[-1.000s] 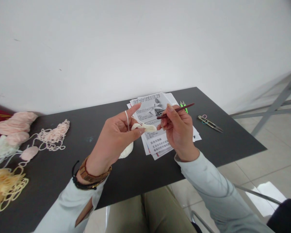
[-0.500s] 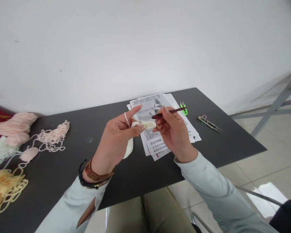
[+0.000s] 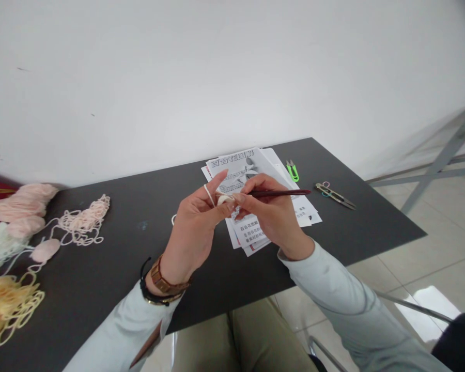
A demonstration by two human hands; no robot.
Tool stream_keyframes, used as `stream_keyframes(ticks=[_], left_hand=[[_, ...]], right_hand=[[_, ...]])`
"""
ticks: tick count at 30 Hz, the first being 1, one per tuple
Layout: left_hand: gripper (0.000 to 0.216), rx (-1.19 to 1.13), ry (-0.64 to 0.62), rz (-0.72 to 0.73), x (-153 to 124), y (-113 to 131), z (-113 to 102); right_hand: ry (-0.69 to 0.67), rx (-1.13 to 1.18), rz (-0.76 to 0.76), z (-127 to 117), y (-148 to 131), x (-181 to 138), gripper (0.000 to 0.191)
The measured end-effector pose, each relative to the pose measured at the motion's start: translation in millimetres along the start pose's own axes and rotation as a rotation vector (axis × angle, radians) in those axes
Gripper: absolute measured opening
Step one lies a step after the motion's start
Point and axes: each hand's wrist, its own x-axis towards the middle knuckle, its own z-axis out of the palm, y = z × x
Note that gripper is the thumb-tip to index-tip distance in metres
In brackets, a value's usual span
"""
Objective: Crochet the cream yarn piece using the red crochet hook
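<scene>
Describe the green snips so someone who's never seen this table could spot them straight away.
On the black table, find the stack of printed sheets. The green snips lie by its upper right edge. Their bright green handle sets them apart from the metal snips farther right.

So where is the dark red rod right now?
In the head view, right of centre: the right hand holds the dark red rod over the printed sheets, its outer end pointing right, below the green snips.
</scene>
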Motion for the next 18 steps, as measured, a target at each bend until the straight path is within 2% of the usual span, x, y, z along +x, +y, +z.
stream_keyframes(ticks=[5, 13, 18], left_hand=[[0.046, -0.057, 0.02, -0.005, 1.1, 6.8, 3.4], [0.046, -0.056, -0.014, 0.2, -3.1, -1.4, 4.4], [0.05, -0.028, -0.061, 0.272, -6.8, -4.6, 4.2]], right_hand=[[-0.05, 0.081, -0.001, 0.0, -0.9, -0.7, 0.02], [-0.067, 0.189, -0.028, 0.0, -1.7, -3.1, 0.02], [-0.107, 0.224, -0.062, -0.2, -5.0, -5.7, 0.018]])
